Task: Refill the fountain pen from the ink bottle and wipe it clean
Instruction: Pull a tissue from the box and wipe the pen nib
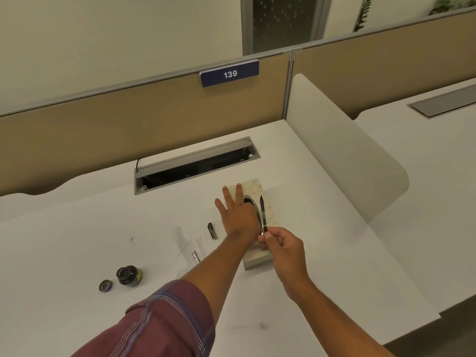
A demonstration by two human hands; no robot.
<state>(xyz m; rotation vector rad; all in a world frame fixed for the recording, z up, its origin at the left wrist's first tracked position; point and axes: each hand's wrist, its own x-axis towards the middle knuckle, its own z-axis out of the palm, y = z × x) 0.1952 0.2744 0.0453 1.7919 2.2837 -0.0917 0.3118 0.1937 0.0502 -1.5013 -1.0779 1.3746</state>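
Observation:
My right hand [282, 247] pinches the lower end of the black fountain pen [263, 212], which points up and away, nib on top. My left hand [235, 215] lies flat with spread fingers on a pale tissue box [257, 188], partly covering its oval opening [253, 206]. The open ink bottle [129, 275] stands at the near left of the white desk [77, 228], its round lid [105, 285] lying just left of it. A black pen cap [211, 230] and a small silver pen part [195, 256] lie between the bottle and the box.
An open cable tray [195, 164] is sunk into the desk behind the box. A white curved divider [342, 161] rises on the right. A tan partition with a blue "139" sign [229, 73] closes the back. Faint smudges mark the desk near the pen parts.

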